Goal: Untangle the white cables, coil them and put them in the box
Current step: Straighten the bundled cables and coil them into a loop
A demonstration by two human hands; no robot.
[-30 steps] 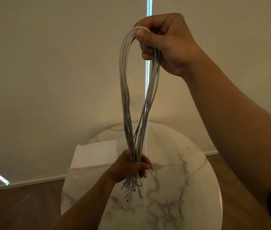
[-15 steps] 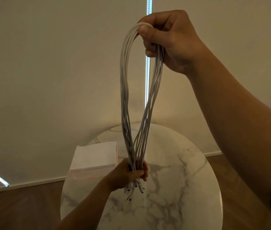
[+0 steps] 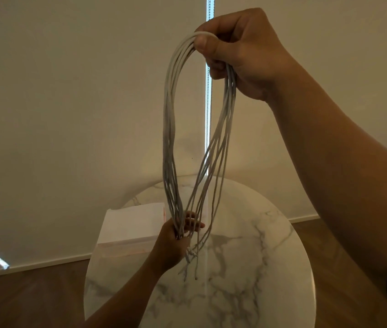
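A bundle of white cables, held aloft and doubled into a long narrow loop, dangles its loose ends near a pale box.

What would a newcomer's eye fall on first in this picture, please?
The cables hang in a long loop at centre, pinched at the top by the raised right hand. The left hand holds their lower part above a marble table, with the box at its left edge.
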